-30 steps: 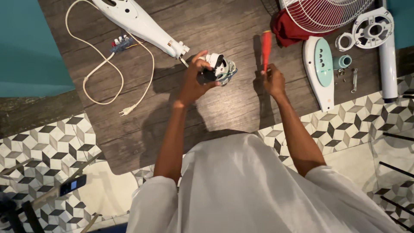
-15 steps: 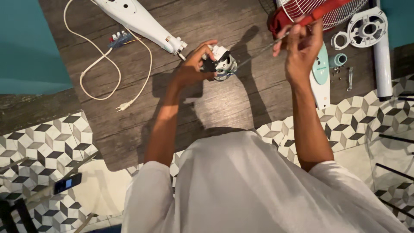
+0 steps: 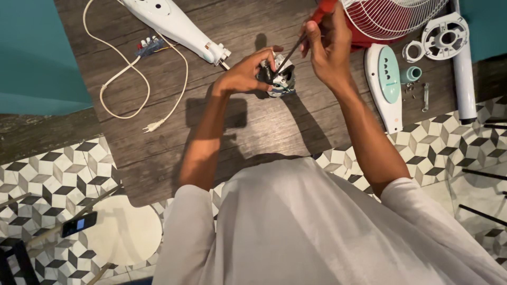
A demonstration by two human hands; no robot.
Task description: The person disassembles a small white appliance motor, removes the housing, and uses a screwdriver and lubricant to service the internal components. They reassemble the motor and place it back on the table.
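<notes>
Small fan motor (image 3: pixel 280 79) sits in my left hand (image 3: pixel 245 76), fingers wrapped round its left side, thumb over the top, held just above the dark wood floor (image 3: pixel 158 142). Screwdriver (image 3: pixel 296 45) is in my right hand (image 3: pixel 327 50), fingers clenched on the red handle up top. Shaft runs on a slant, down and to the left from my right fingers, tip right at the top of the motor, next to my left fingertips. So the motor lies below-left of the right hand, long axis of the driver pointing straight into it; left hand is the nearer one, already touching. Can't tell if the tip is seated in a screw, too small.

Further out: white fan neck (image 3: pixel 174 24) w/ its white cord (image 3: pixel 132 84) up-left of my left hand; white control panel (image 3: pixel 385 84) right of my right wrist; fan grille (image 3: pixel 391 16) above it; a round white hub (image 3: pixel 446 36) and loose small bits beyond.
</notes>
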